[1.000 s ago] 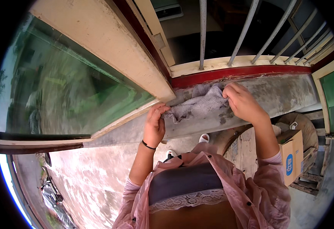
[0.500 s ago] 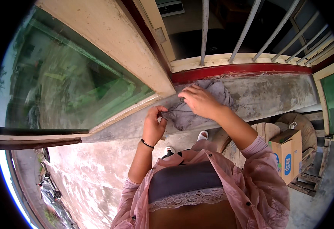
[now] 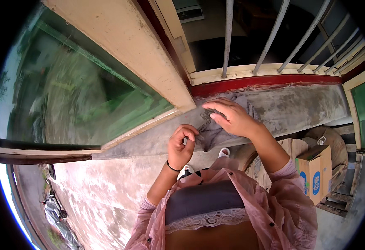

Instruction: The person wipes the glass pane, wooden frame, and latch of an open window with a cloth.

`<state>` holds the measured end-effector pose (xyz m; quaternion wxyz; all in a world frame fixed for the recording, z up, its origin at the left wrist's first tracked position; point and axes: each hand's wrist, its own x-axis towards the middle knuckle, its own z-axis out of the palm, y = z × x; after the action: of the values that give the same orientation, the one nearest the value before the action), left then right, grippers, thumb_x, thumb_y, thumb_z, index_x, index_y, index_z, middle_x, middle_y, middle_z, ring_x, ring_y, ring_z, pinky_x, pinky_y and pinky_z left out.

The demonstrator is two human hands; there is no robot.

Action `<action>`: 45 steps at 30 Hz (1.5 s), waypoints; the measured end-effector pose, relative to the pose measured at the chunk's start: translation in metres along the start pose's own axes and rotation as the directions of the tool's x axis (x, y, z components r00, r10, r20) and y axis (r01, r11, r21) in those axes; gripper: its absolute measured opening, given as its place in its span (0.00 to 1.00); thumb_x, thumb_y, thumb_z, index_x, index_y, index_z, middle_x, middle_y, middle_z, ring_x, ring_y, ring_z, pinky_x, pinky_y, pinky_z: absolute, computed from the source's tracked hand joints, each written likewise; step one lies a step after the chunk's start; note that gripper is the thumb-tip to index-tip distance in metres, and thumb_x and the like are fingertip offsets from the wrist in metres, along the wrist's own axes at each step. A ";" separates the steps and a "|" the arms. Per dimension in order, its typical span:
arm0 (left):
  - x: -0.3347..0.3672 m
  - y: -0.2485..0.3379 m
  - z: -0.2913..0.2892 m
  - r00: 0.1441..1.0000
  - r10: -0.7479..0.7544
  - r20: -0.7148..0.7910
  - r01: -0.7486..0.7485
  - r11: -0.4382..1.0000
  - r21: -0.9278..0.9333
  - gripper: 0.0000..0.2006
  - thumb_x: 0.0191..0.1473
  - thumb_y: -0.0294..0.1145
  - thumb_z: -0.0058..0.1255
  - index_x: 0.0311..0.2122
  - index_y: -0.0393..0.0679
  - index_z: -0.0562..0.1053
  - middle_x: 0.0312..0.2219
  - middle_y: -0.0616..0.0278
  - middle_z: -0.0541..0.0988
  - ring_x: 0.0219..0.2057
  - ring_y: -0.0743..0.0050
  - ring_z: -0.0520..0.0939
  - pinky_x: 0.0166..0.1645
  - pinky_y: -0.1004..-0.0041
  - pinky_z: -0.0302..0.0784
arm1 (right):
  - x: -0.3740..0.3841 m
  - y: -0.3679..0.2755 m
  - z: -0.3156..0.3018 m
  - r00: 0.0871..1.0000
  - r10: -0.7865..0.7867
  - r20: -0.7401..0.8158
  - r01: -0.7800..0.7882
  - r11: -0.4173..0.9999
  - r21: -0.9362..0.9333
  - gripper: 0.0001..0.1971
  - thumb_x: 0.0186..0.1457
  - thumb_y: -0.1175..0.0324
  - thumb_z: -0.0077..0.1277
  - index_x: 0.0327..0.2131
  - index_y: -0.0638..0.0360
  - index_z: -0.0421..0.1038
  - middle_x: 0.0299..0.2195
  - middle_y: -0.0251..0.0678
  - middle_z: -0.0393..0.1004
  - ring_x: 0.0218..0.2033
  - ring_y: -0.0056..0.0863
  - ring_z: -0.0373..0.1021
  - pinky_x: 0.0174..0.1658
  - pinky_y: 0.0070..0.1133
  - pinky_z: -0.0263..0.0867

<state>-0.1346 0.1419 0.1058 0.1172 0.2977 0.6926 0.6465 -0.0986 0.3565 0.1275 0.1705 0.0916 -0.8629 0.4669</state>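
Note:
A crumpled grey cloth (image 3: 216, 132) lies on the concrete window ledge, just right of the open window sash's lower corner. My left hand (image 3: 181, 146) is at the cloth's left end, fingers curled toward the thumb in a pinch on its edge. Above the cloth, my right hand (image 3: 234, 120) has its fingers stretched out and the thumb held apart, with a gap between them. This hand and its wrist cover part of the cloth.
The window sash (image 3: 149, 54) with green-tinted glass swings out on the left. Metal bars (image 3: 270, 37) and a red sill strip (image 3: 270, 83) stand behind the concrete ledge (image 3: 303, 104). At right, a cardboard box (image 3: 318, 175) sits by a round wooden spool (image 3: 293, 150).
My left hand has shifted right and slightly down, drawing the cloth's left end with it. My right hand has moved a little right, and its thumb and fingers have spread.

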 end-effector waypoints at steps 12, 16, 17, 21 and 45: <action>0.005 0.017 0.019 0.994 -0.019 -0.112 0.017 1.000 -0.026 0.14 0.47 0.11 0.44 0.39 0.39 0.67 0.35 0.57 0.74 0.38 0.70 0.75 0.43 0.75 0.70 | 0.004 -0.008 -0.028 0.927 -0.301 -0.224 0.212 0.913 -0.349 0.07 0.50 0.76 0.48 0.35 0.60 0.70 0.32 0.37 0.73 0.32 0.34 0.71 0.38 0.25 0.67; 0.010 0.022 0.033 0.965 0.084 0.248 -0.134 0.972 0.192 0.15 0.47 0.15 0.48 0.43 0.38 0.68 0.40 0.55 0.72 0.40 0.68 0.74 0.46 0.74 0.68 | 0.004 0.009 0.004 0.915 0.393 -0.096 -0.250 0.734 0.631 0.08 0.60 0.70 0.42 0.39 0.63 0.61 0.32 0.36 0.70 0.31 0.18 0.69 0.35 0.19 0.64; 0.009 0.026 0.038 0.959 0.137 0.248 -0.199 0.948 0.248 0.14 0.46 0.16 0.49 0.41 0.38 0.70 0.40 0.53 0.72 0.40 0.61 0.74 0.47 0.72 0.69 | 0.008 0.023 0.010 0.887 0.434 -0.159 -0.330 0.835 0.440 0.08 0.60 0.69 0.43 0.38 0.63 0.60 0.30 0.34 0.70 0.30 0.18 0.69 0.33 0.19 0.64; -0.002 0.011 0.029 0.962 0.101 0.252 -0.162 0.958 0.235 0.15 0.46 0.16 0.49 0.41 0.39 0.70 0.40 0.53 0.73 0.41 0.58 0.75 0.47 0.70 0.70 | 0.056 0.037 0.018 0.892 0.342 -0.296 -0.340 0.938 0.060 0.07 0.54 0.70 0.49 0.31 0.62 0.62 0.26 0.37 0.71 0.25 0.32 0.70 0.30 0.26 0.64; -0.027 -0.065 -0.025 0.998 0.070 -0.005 -0.059 0.880 0.471 0.06 0.46 0.17 0.46 0.31 0.39 0.72 0.29 0.54 0.76 0.29 0.56 0.77 0.34 0.70 0.72 | 0.106 0.087 0.037 0.959 0.268 -0.091 -0.280 0.848 -0.449 0.07 0.42 0.77 0.49 0.29 0.62 0.71 0.32 0.46 0.72 0.38 0.43 0.67 0.44 0.31 0.63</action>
<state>-0.1439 0.1073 0.0406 0.0124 0.3330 0.8197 0.4659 -0.2323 0.3735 0.0814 0.1299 -0.0809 -0.9504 0.2709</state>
